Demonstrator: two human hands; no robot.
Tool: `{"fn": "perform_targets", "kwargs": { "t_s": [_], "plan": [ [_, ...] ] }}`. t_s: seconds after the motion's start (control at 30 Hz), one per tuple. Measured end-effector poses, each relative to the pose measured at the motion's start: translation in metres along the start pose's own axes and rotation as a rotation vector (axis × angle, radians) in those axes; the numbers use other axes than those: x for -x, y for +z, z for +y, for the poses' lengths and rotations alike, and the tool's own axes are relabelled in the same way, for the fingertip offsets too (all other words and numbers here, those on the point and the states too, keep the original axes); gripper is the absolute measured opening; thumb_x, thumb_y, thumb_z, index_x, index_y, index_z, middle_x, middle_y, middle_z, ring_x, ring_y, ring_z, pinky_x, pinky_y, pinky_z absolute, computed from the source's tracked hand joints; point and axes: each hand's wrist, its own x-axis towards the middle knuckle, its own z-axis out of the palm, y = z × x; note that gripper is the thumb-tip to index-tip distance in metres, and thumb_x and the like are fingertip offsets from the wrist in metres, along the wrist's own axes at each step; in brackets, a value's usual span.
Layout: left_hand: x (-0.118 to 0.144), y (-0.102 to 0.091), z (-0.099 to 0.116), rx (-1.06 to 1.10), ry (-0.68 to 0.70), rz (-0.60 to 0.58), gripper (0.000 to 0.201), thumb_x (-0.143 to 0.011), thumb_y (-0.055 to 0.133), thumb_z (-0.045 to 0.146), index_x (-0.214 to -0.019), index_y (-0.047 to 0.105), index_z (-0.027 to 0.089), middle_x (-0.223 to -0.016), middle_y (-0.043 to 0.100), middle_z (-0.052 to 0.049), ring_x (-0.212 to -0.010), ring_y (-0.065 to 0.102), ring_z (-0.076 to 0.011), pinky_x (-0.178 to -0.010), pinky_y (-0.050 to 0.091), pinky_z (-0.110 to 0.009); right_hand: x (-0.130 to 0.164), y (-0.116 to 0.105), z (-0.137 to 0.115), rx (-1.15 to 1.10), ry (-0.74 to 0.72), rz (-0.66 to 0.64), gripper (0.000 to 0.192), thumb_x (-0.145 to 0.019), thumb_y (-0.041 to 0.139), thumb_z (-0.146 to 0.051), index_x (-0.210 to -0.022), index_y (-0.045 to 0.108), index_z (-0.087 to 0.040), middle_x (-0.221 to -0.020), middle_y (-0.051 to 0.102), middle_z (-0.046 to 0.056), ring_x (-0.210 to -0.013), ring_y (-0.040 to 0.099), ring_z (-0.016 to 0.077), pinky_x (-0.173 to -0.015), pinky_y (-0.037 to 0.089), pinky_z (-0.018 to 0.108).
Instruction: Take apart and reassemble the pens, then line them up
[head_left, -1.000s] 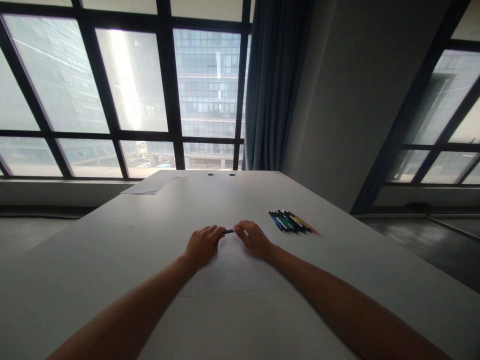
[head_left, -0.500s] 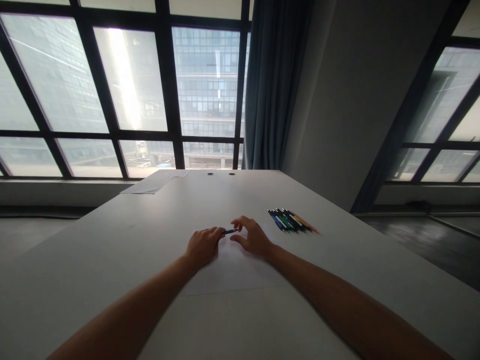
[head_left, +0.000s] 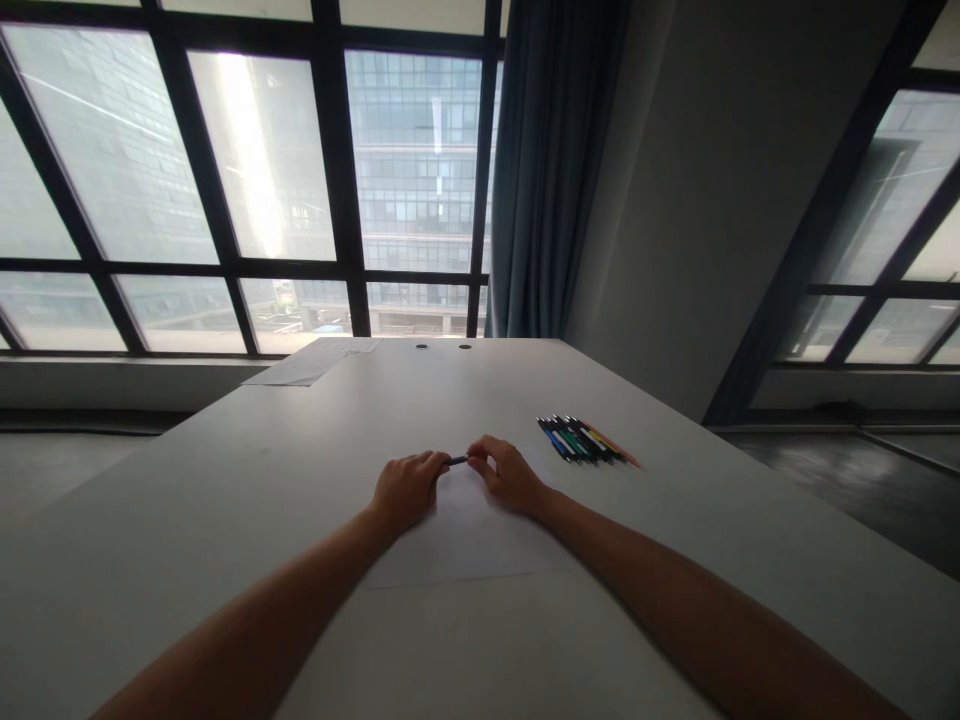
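Note:
A slim dark pen [head_left: 457, 460] lies level between my two hands, just above a white sheet of paper [head_left: 465, 545] on the table. My left hand [head_left: 407, 488] is closed round the pen's left end, which its fingers hide. My right hand [head_left: 508, 474] pinches the other end between thumb and fingers. Both hands rest low over the paper. To the right of them lies a row of pens and pencils [head_left: 585, 441], side by side, in black, blue, green, yellow and reddish colours.
The white table [head_left: 247, 500] runs away toward large windows. Loose printed sheets [head_left: 300, 364] lie at its far left edge, and two dark round cable holes [head_left: 465, 347] sit at the far end. A blue curtain [head_left: 551, 180] hangs behind the table.
My right thumb and fingers have come together on the pen's right end; half a second ago they were apart around it. My left hand has kept its hold.

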Motion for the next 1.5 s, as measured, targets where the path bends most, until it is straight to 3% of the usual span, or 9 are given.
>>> {"fn": "perform_targets", "kwargs": {
  "t_s": [0.1,0.23,0.3,0.37,0.5,0.73,0.97,1.3,1.5],
  "plan": [
    [0.000,-0.001,0.000,-0.002,-0.006,0.004,0.024,-0.095,0.041,0.027,-0.108,0.061,0.024,-0.096,0.072,-0.003,-0.080,0.069,-0.0190,-0.063,0.046,-0.027,0.000,0.001,0.000,-0.054,0.000,-0.011,0.023,-0.085,0.062,-0.030,-0.103,0.058,-0.017,-0.089,0.064,0.005,-0.073,0.058,0.0156,-0.074,0.043,0.030],
    [0.001,0.000,0.000,-0.008,0.002,0.000,0.024,-0.095,0.041,0.027,-0.108,0.061,0.024,-0.096,0.072,-0.003,-0.080,0.068,-0.0192,-0.064,0.047,-0.027,0.001,0.000,0.000,-0.055,0.028,-0.025,0.016,-0.091,0.050,-0.028,-0.085,0.061,-0.018,-0.075,0.064,0.003,-0.069,0.057,0.0149,-0.071,0.043,0.029],
    [0.001,0.001,0.000,-0.004,0.000,0.000,0.024,-0.095,0.041,0.027,-0.107,0.062,0.024,-0.095,0.072,-0.003,-0.079,0.068,-0.0190,-0.063,0.047,-0.027,0.000,0.000,-0.001,-0.088,0.031,0.005,0.011,-0.085,0.059,-0.026,-0.092,0.060,-0.017,-0.080,0.065,0.003,-0.071,0.057,0.0147,-0.070,0.044,0.028],
    [0.001,0.001,-0.001,0.002,-0.002,0.005,0.024,-0.095,0.041,0.027,-0.107,0.062,0.023,-0.095,0.072,-0.003,-0.079,0.068,-0.0188,-0.063,0.047,-0.027,0.000,0.000,-0.002,-0.122,0.043,0.016,0.020,-0.082,0.063,-0.027,-0.099,0.059,-0.017,-0.082,0.065,0.003,-0.071,0.058,0.0146,-0.069,0.045,0.027],
    [0.001,0.002,-0.002,-0.001,-0.007,-0.002,0.023,-0.095,0.042,0.027,-0.107,0.061,0.023,-0.096,0.072,-0.003,-0.079,0.068,-0.0188,-0.064,0.046,-0.027,-0.001,0.000,-0.003,-0.132,0.082,0.002,0.013,-0.085,0.058,-0.026,-0.091,0.065,-0.017,-0.076,0.066,0.003,-0.070,0.059,0.0146,-0.068,0.045,0.027],
    [0.000,0.000,0.000,0.000,-0.118,-0.034,0.023,-0.095,0.041,0.027,-0.105,0.060,0.023,-0.097,0.072,-0.003,-0.079,0.068,-0.0189,-0.064,0.045,-0.027,-0.004,-0.004,0.006,-0.126,0.093,0.156,0.015,-0.077,0.060,-0.018,-0.089,0.069,-0.018,-0.082,0.067,0.004,-0.070,0.059,0.0142,-0.070,0.047,0.028],
    [-0.001,-0.006,0.004,0.006,-0.178,-0.092,0.021,-0.095,0.039,0.026,-0.100,0.059,0.022,-0.094,0.071,-0.004,-0.085,0.067,-0.0196,-0.070,0.046,-0.028,-0.006,-0.006,0.020,-0.111,0.260,0.237,0.014,-0.071,0.063,-0.022,-0.083,0.067,-0.017,-0.073,0.067,0.002,-0.063,0.058,0.0140,-0.066,0.047,0.028],
    [-0.001,-0.006,0.004,0.006,-0.166,-0.127,0.022,-0.095,0.037,0.027,-0.102,0.058,0.022,-0.095,0.071,-0.004,-0.087,0.066,-0.0192,-0.071,0.046,-0.028,-0.010,-0.010,0.031,-0.443,0.405,0.221,0.024,-0.068,0.064,-0.034,-0.080,0.068,-0.014,-0.074,0.070,0.007,-0.065,0.063,0.0165,-0.064,0.051,0.030],
    [0.000,-0.005,0.004,0.038,-0.102,0.027,0.029,-0.092,0.048,0.044,-0.106,0.058,0.020,-0.098,0.069,-0.006,-0.090,0.064,-0.0198,-0.070,0.046,-0.027,-0.009,-0.005,0.010,-0.540,0.375,0.050,0.025,-0.063,0.074,-0.033,-0.078,0.069,-0.014,-0.075,0.071,0.007,-0.065,0.063,0.0159,-0.065,0.052,0.030]
  ]
}}
